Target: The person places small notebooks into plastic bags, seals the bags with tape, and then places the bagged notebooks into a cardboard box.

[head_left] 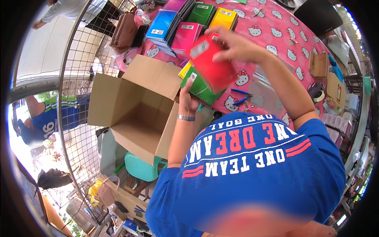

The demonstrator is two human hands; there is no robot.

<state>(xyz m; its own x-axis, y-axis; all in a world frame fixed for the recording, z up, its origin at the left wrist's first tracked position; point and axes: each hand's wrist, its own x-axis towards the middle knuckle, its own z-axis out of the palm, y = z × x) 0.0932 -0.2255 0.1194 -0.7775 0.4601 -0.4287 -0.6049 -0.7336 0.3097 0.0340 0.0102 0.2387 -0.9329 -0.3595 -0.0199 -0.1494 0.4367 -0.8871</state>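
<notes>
My right hand (237,47) grips a red spiral notebook (213,63) by its upper corner, slightly blurred by motion. Under it, my left hand (189,98) is closed on the near edge of a green spiral notebook (197,89). A yellow notebook (184,70) peeks out beneath that, and the red one partly covers both. Just beyond stand stacks of spiral notebooks: blue (164,25), pink (186,34), green (202,14), yellow (224,17) and purple (175,4). Left of my left hand is a cardboard box (152,73), its flaps spread and its inside bare.
A pink patterned cloth (260,31) covers the table. On it lie blue-handled pliers (241,94), clear plastic (276,75) and a brown bag (123,31). A turquoise stool (142,168) stands below the box. Wire mesh (85,51) runs along the left, with people beyond it.
</notes>
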